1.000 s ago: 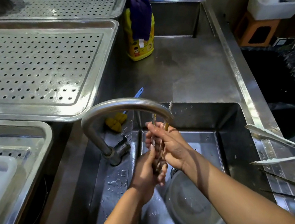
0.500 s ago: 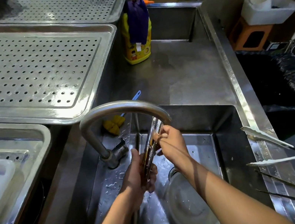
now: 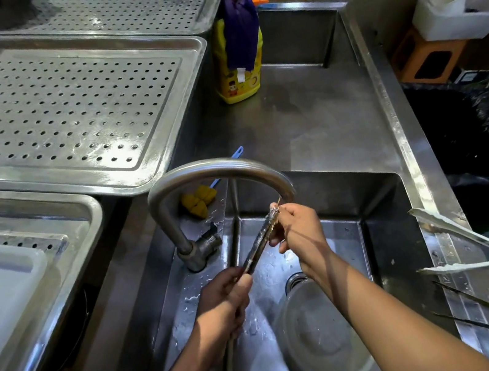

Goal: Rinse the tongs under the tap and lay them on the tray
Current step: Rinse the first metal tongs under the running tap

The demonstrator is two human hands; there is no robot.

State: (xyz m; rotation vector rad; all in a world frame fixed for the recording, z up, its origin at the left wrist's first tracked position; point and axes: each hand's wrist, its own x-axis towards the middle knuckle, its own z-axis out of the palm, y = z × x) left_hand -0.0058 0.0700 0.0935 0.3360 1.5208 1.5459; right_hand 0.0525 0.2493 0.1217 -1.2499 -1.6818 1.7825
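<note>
Half done at most. Gripping the tongs (image 3: 260, 241) by the lower end with the left hand (image 3: 223, 299), pinching the toothed tip with the right hand (image 3: 299, 228), just under the tap (image 3: 214, 169) spout, above the sink (image 3: 381, 220). Yet to lay them on the tray (image 3: 62, 112), well apart at left. Down in the sink, a clear bowl (image 3: 320, 334).

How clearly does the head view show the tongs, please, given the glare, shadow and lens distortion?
In the head view the tongs are dim and slightly smeared between the left hand and right hand; glare streaks the perforated tray and the sink rim; the wide lens bows straight edges towards the borders; the black bin liner is lost in shadow.
</note>
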